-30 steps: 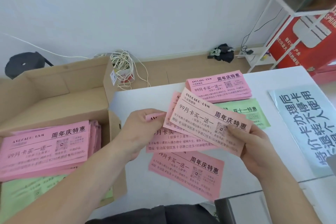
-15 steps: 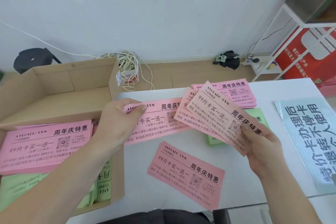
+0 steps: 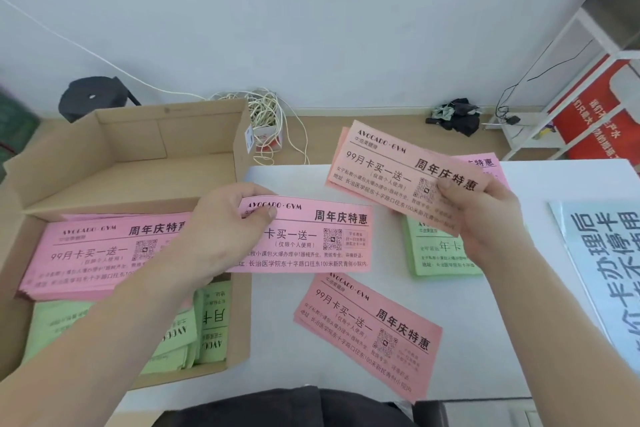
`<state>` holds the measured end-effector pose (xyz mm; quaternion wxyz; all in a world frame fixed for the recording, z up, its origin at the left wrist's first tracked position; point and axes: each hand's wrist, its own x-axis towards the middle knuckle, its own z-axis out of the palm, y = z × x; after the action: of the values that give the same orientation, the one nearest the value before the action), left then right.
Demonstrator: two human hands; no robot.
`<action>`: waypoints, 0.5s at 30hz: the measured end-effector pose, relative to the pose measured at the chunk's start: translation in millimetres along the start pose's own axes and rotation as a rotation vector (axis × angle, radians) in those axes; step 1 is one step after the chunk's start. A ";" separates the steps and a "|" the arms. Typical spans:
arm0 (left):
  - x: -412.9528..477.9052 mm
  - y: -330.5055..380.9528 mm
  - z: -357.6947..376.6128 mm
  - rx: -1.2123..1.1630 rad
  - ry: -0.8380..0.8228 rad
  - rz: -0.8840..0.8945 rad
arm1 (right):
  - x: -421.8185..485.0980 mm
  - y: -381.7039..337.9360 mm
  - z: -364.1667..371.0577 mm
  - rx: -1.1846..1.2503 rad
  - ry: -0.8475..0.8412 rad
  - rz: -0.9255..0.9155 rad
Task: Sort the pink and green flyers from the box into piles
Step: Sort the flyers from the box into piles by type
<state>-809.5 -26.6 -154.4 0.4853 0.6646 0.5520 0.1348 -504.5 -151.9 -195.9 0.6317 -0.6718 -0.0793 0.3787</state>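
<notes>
A pink flyer [image 3: 311, 239] is pinched at its left end in my left hand [image 3: 221, 229], beside the open cardboard box [image 3: 131, 149]. My right hand [image 3: 485, 218] grips a small fan of pink flyers [image 3: 391, 170] above the green pile [image 3: 436, 256] on the white table [image 3: 485, 340].

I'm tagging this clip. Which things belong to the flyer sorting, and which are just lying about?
Job: cardboard box; boxed pink flyers; boxed green flyers; pink flyer in left hand; pink sheaf in right hand; pink pile; green pile.
Lying about: cable tangle; black stool; printed sign; white rack.
</notes>
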 end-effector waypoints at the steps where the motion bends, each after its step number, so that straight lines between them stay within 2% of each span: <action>1: -2.1 0.3 -4.5 0.008 -0.014 -0.002 | 5.0 -1.5 8.8 -0.011 -0.023 0.002; 5: -10.2 -0.1 -11.6 0.073 -0.073 -0.011 | 20.4 9.9 55.3 -0.089 -0.120 0.079; 9: -19.7 -7.2 9.9 0.098 -0.229 -0.071 | 21.4 41.2 86.5 -0.243 -0.189 0.168; 15: -6.7 -21.3 48.4 0.314 -0.316 -0.027 | 5.9 49.8 81.1 -0.477 -0.195 0.127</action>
<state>-790.0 -58.1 -192.8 0.4580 0.7374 0.4921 -0.0652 -568.2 -94.0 -236.7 0.4197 -0.7657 -0.1844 0.4511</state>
